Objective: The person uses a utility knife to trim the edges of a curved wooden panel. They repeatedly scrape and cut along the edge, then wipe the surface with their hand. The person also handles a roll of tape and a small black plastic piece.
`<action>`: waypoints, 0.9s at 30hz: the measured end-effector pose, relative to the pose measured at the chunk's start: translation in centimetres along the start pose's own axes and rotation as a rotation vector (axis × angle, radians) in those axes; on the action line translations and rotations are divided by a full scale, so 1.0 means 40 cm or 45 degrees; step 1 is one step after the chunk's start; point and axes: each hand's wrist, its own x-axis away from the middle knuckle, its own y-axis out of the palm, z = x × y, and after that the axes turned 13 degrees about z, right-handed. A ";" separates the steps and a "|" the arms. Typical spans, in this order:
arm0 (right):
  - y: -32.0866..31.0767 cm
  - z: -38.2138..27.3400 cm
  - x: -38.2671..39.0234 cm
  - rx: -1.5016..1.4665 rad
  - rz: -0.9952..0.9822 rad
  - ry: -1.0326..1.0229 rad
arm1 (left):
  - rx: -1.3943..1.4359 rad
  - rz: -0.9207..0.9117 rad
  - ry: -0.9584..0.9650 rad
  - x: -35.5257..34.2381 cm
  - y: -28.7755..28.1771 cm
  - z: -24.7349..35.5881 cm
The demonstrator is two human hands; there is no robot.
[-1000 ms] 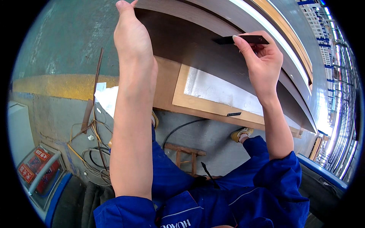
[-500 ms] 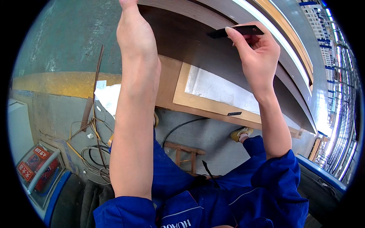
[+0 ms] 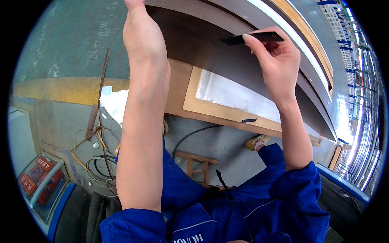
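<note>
My right hand (image 3: 279, 52) is closed on a flat black strip (image 3: 261, 37), pinched between thumb and fingers. The strip has a slanted tip at its left end and lies close over the dark brown panel (image 3: 214, 52); whether it touches the panel I cannot tell. At the top edge of the view, my left hand (image 3: 142, 34) reaches to the panel's left end, its fingers cut off by the frame. A smaller black strip (image 3: 249, 120) rests on the pale wooden frame (image 3: 227, 112) below the panel.
Long boards (image 3: 231, 20) are layered behind the panel. On the floor at left lie coiled cables (image 3: 101, 170), a thin brown rod (image 3: 104, 73) and white sheet material (image 3: 115, 103). A wooden stool (image 3: 196, 160) stands between my legs. A case with red contents (image 3: 42, 178) is at lower left.
My right hand and the black strip have shifted slightly right and down. The left arm has barely moved.
</note>
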 end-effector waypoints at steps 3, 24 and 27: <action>-0.034 0.010 0.003 0.043 0.005 0.064 | 0.002 0.011 0.005 0.000 0.002 -0.002; 0.016 0.002 -0.008 0.043 0.030 -0.019 | 0.057 0.039 0.044 -0.016 0.002 -0.015; 0.021 0.000 -0.009 0.055 0.039 -0.016 | 0.052 0.050 0.037 -0.019 0.003 -0.017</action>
